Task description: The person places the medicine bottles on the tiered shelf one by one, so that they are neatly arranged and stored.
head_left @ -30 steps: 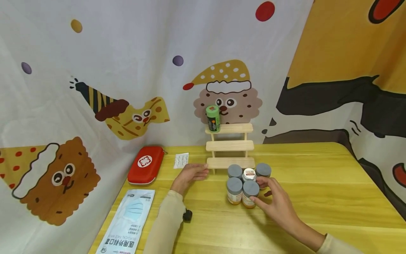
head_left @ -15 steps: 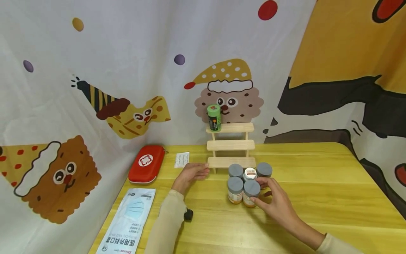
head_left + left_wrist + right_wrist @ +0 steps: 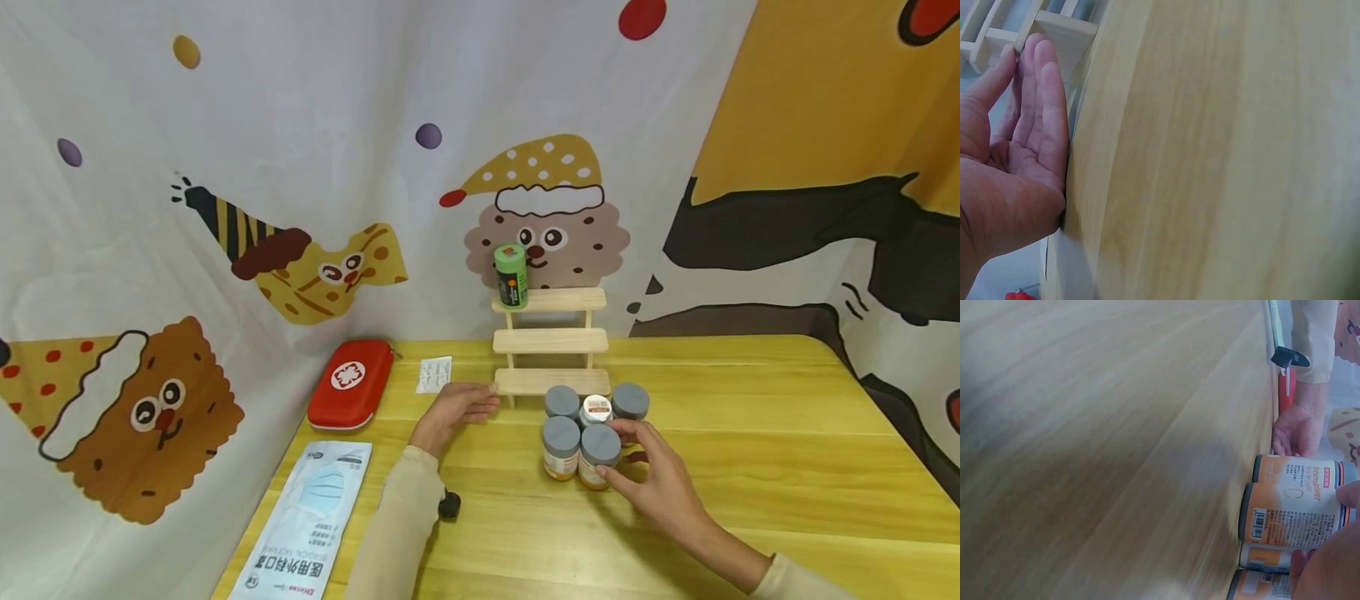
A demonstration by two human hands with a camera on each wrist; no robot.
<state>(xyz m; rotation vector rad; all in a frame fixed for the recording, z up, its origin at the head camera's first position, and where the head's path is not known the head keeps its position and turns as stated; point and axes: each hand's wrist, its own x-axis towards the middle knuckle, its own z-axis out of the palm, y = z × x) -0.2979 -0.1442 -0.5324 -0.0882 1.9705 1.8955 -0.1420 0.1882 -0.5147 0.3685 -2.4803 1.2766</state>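
Gripping jar: right hand | touching rack (three-tiered): left hand

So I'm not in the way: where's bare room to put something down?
The table is bare right of the right hand and nearest the person between left sleeve and right sleeve. So is the middle shelf of the rack. Crowded: the five bottles, and the left edge, with red case and mask packet.
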